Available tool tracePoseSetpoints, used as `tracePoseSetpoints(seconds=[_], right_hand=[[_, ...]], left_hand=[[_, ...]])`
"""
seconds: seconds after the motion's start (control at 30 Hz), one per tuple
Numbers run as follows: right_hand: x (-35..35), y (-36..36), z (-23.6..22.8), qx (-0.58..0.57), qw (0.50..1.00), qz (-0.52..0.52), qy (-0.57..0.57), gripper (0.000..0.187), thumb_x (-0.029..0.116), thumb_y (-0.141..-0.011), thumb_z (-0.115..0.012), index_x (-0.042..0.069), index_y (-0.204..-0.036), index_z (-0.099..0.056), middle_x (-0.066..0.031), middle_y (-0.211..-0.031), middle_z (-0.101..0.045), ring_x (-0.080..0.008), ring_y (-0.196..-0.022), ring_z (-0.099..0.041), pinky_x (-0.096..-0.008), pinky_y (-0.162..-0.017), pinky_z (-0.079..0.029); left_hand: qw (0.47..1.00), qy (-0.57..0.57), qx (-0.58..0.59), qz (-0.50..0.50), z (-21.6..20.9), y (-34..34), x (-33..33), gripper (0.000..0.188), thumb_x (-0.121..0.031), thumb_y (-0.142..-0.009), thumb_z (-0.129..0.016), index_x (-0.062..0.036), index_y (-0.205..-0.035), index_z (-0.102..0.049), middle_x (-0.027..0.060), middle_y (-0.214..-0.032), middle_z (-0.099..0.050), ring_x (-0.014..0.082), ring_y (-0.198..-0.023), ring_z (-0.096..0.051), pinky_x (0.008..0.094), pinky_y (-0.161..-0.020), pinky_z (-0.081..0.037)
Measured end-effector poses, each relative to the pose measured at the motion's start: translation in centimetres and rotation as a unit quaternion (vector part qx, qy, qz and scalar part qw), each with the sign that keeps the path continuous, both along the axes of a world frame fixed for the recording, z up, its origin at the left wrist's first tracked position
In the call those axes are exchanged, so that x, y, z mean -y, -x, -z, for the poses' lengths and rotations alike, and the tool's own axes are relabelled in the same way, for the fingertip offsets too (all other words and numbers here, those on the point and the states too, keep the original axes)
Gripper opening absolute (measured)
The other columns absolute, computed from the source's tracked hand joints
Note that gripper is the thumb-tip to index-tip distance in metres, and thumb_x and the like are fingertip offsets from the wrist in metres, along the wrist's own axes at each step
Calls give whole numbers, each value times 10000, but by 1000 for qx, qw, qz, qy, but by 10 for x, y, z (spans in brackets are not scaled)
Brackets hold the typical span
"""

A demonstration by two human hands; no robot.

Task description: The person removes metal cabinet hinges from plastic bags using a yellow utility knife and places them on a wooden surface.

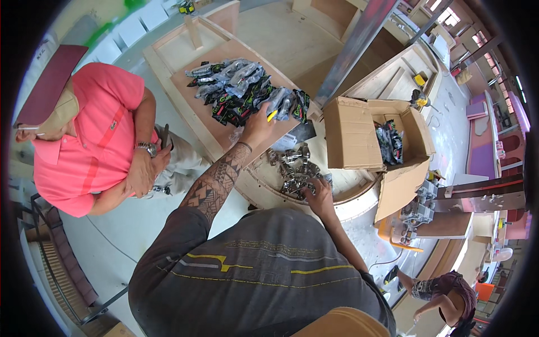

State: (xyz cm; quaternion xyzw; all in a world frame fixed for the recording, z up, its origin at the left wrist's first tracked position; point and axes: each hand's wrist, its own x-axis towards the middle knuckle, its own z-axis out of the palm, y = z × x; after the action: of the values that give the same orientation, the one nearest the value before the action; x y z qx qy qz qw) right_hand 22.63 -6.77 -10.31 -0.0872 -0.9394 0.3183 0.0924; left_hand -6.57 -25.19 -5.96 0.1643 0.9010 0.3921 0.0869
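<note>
Right hand [320,196] reaches down with curled fingers into a pile of loose metal fittings [292,171], touching them at the near edge of the heap; whether it grips one I cannot tell. Left hand [257,128], on a tattooed forearm, stretches further out and pinches a small yellow-tipped item [272,115] between its fingers, right at the near edge of a heap of black and clear plastic packets [241,90]. Both heaps lie on a pale plywood surface [202,121] made of unfinished panels and curved pieces, the fittings in a rounded wooden part, the packets on a flat board beyond. Just right of the fittings stands an open cardboard box [353,135] with more packets inside. On the left a person in a pink shirt [90,146] stands on the grey floor [129,224]. Farther off, the workshop shows more plywood frames, a metal post, and another person bending at lower right
</note>
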Motion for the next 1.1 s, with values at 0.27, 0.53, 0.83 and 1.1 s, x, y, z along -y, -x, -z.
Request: tracePoseSetpoints(seconds=[0.27, 0.53, 0.83, 1.1], right_hand=[[-3, 4, -54, 12, 993, 11, 113, 210, 117, -945, -727, 15, -1129, -716, -199, -1047, -750, -406, -1037, -701, -482, -919, -552], [11, 62, -127, -137, 990, -4, 31, 656, 186, -903, -795, -7, -1460, -507, -250, -1410, -591, -429, -1239, -611, -474, -1025, -512], [33, 43, -83, 6, 783, -1, 622, 365, 313, -1156, -457, 35, -1349, -593, -94, -1177, -725, -143, -989, -695, -292, -810, -589], [33, 9, -82, 63, 762, 40, 644, 400, 383, -1148, -457, 66, -1390, -489, -90, -1061, -728, -153, -884, -736, -291, -792, -610]], left_hand=[[995, -39, -67, -61, -12, 10, -7, 268, -242, -960, -714, -22, -1114, -720, 261, -1001, -742, 447, -953, -717, 515, -828, -568], [977, -180, 24, 115, -133, -72, 9, 264, -267, -946, -749, -53, -1098, -782, 179, -822, -744, 296, -672, -712, 400, -649, -546], [953, -299, 15, 50, -91, -129, 16, 277, -157, -977, -731, -8, -1210, -725, 39, -857, -739, 102, -709, -676, 271, -732, -561], [955, -215, 183, 96, -59, -168, 20, 356, -286, -923, -782, 25, -1086, -721, 143, -810, -724, 218, -673, -686, 386, -672, -546]])
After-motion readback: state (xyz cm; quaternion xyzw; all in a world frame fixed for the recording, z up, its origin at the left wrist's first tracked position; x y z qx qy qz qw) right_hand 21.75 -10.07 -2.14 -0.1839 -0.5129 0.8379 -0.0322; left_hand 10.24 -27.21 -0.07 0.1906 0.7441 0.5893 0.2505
